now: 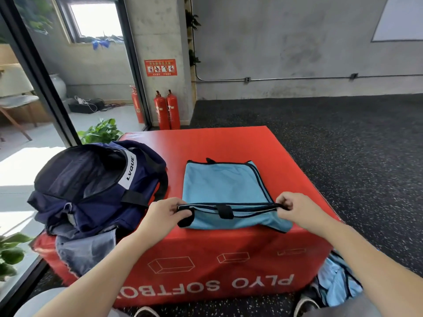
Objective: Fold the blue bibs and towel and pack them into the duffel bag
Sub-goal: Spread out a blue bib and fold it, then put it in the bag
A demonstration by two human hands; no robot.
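A light blue bib (223, 186) with black trim lies flat on the red soft box (206, 143), its near edge lifted a little. My left hand (166, 212) pinches that edge at its left corner and my right hand (291, 208) pinches the right corner. The navy duffel bag (96, 186) sits open on the box to the left of the bib, with dark cloth inside. More light blue fabric (336, 282) hangs low at the box's right front corner, beside my right forearm.
A grey-blue cloth (87, 248) spills from under the bag over the box's left front corner. Potted plants (100, 132) stand left of the box by a glass wall. Two red fire extinguishers (167, 110) stand behind. Dark speckled floor (343, 145) lies to the right.
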